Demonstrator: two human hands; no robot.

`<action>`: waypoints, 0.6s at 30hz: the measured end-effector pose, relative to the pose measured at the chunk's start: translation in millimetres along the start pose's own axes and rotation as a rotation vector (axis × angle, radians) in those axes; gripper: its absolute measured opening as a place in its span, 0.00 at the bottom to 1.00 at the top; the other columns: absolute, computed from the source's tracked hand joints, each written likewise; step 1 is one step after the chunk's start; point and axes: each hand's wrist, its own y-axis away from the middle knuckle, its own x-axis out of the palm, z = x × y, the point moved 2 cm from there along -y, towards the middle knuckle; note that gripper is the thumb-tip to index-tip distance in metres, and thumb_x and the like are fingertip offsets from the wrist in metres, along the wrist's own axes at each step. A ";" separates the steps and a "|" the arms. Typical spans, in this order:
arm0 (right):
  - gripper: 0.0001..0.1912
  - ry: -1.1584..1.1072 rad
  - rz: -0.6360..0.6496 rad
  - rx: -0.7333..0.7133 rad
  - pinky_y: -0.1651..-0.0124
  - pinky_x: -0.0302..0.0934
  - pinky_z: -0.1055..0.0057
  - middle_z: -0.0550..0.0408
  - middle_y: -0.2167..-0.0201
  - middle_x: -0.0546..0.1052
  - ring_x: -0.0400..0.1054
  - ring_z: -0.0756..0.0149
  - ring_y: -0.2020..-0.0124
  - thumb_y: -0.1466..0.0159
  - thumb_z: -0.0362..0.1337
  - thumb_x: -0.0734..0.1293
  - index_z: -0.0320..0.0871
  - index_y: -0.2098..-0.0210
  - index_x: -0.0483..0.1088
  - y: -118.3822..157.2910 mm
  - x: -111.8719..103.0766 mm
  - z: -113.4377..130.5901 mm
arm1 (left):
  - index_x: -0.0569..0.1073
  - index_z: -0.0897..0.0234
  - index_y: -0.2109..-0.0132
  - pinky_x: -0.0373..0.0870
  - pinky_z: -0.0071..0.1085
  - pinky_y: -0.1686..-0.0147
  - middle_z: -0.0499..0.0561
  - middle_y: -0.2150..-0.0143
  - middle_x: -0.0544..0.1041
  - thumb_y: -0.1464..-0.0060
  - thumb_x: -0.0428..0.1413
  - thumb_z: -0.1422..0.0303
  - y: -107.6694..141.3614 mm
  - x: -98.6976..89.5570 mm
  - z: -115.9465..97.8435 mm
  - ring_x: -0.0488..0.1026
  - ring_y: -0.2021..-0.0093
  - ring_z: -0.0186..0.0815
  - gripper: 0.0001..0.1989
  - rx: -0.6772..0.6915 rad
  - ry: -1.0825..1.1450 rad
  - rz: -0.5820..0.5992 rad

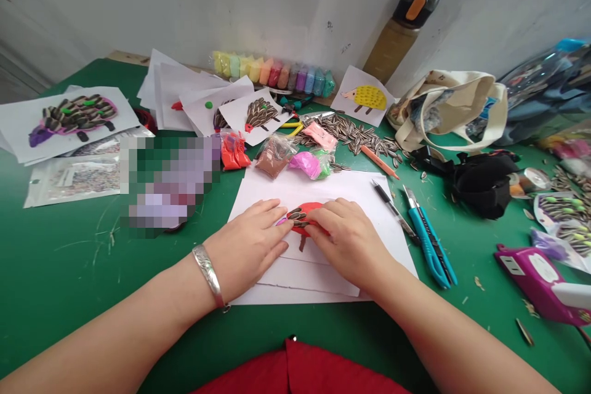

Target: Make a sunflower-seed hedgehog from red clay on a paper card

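On the stacked white paper (388, 197) lies a red clay hedgehog body (311, 206) with brown legs and a bit of purple at its left end. Several striped sunflower seeds (296, 217) sit on its left part. My left hand (252, 240), with a silver bracelet at the wrist, rests flat on the sheet, its fingertips touching the purple end and the nearby seeds. Over the right part of the body, my right hand (346, 234) is bent with thumb and fingers drawn together at the seeds. Whatever sits between those fingertips is hidden.
Behind the paper are bagged brown clay (276, 157), pink clay (305, 164) and a heap of sunflower seeds (355, 134). To the right lie a pen (392, 206), a blue utility knife (429, 243) and a purple glue gun (540, 283). A seed-covered hedgehog picture (78, 117) lies left.
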 end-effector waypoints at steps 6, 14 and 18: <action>0.12 0.015 0.011 -0.004 0.60 0.53 0.66 0.54 0.73 0.73 0.64 0.64 0.67 0.32 0.35 0.61 0.44 0.69 0.73 -0.9 -0.5 -2.4 | 0.73 0.70 0.46 0.67 0.46 0.41 0.61 0.45 0.74 0.37 0.49 0.70 -0.5 -2.7 -0.8 0.68 0.41 0.49 0.16 -0.004 0.014 -0.007; 0.11 -0.034 -0.005 0.022 0.62 0.55 0.67 0.54 0.73 0.74 0.65 0.64 0.68 0.33 0.33 0.61 0.43 0.68 0.74 -4.7 -5.0 -8.7 | 0.73 0.69 0.46 0.66 0.49 0.41 0.61 0.45 0.74 0.37 0.49 0.70 0.7 0.1 0.2 0.67 0.41 0.50 0.16 -0.005 0.015 -0.004; 0.10 -0.021 -0.146 0.181 0.62 0.58 0.68 0.53 0.68 0.77 0.68 0.63 0.65 0.36 0.31 0.62 0.44 0.65 0.76 -14.3 -25.7 -36.3 | 0.74 0.70 0.46 0.67 0.50 0.41 0.62 0.45 0.74 0.37 0.50 0.70 0.6 0.0 0.7 0.67 0.40 0.52 0.16 -0.001 0.007 0.011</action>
